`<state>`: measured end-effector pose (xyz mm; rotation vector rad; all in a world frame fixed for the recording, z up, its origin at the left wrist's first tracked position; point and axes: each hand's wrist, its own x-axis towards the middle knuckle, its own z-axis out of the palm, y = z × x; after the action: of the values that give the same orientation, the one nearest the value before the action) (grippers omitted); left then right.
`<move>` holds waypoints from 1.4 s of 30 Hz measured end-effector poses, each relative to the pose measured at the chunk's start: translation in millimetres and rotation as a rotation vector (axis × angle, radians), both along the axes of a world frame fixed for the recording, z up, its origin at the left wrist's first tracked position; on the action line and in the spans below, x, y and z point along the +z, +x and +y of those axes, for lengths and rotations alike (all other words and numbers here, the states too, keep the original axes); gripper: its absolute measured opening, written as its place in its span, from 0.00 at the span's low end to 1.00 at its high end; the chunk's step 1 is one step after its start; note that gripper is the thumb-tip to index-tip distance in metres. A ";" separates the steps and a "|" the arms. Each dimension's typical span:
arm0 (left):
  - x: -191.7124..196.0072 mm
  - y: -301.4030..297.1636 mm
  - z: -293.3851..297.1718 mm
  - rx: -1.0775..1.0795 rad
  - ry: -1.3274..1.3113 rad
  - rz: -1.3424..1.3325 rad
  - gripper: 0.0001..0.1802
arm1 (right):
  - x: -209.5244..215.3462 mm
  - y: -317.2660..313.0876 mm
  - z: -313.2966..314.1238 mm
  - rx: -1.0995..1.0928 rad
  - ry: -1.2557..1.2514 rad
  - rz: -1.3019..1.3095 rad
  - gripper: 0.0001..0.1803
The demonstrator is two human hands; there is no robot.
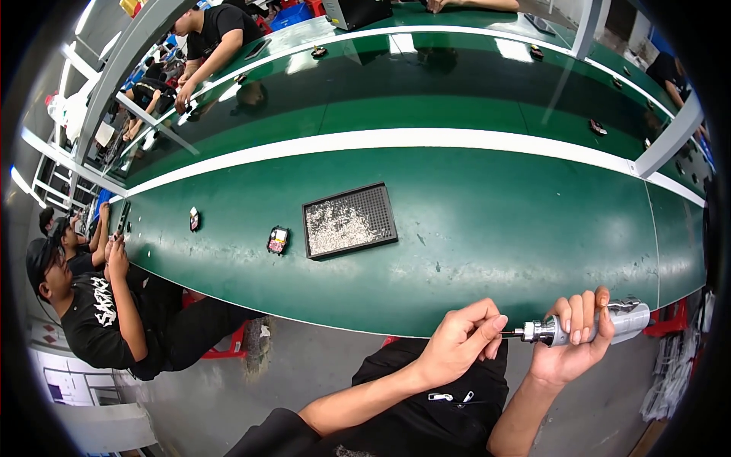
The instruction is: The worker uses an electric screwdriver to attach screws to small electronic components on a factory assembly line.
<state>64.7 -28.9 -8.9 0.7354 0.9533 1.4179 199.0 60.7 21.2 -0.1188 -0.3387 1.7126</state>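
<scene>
My right hand (pixel 572 341) is wrapped round a silver-grey electric screwdriver (pixel 630 323), held level past the near edge of the bench with its dark bit (pixel 513 333) pointing left. The closed fingers of my left hand (pixel 457 341) pinch at the tip of that bit; whatever they hold there is hidden. On the bench, left of my hands, lies a black tray (pixel 389 213) with small pale metal pieces, likely screws, heaped over most of its perforated bottom. Left of the tray sits a small black device (pixel 279 240) with its inside exposed, and a similar device (pixel 195 220) farther left.
The green bench (pixel 472 221) curves across the view, with a white rail (pixel 381 139) along its back. Behind it runs a dark green belt (pixel 426 91) with several small devices. A seated person (pixel 99 305) is at the left; others sit across. A grey post (pixel 670 137) stands far right.
</scene>
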 end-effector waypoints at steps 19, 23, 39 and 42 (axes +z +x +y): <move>0.7 3.2 6.5 -0.036 -0.006 -0.296 0.22 | -1.3 4.0 2.4 0.039 0.073 -0.029 0.03; 0.4 6.1 6.6 -0.040 0.012 -0.280 0.22 | -2.3 4.3 3.1 0.041 0.081 -0.038 0.03; 2.4 4.2 8.0 -0.048 -0.066 -0.220 0.21 | -6.5 7.7 6.0 0.038 0.137 -0.090 0.03; 0.7 8.0 6.3 0.038 -0.092 -0.015 0.18 | -6.9 8.4 7.7 0.035 0.181 -0.139 0.03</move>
<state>72.7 -22.6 -8.2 0.6404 1.0184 1.4011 207.4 68.4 14.3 -0.1000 -0.6001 1.7038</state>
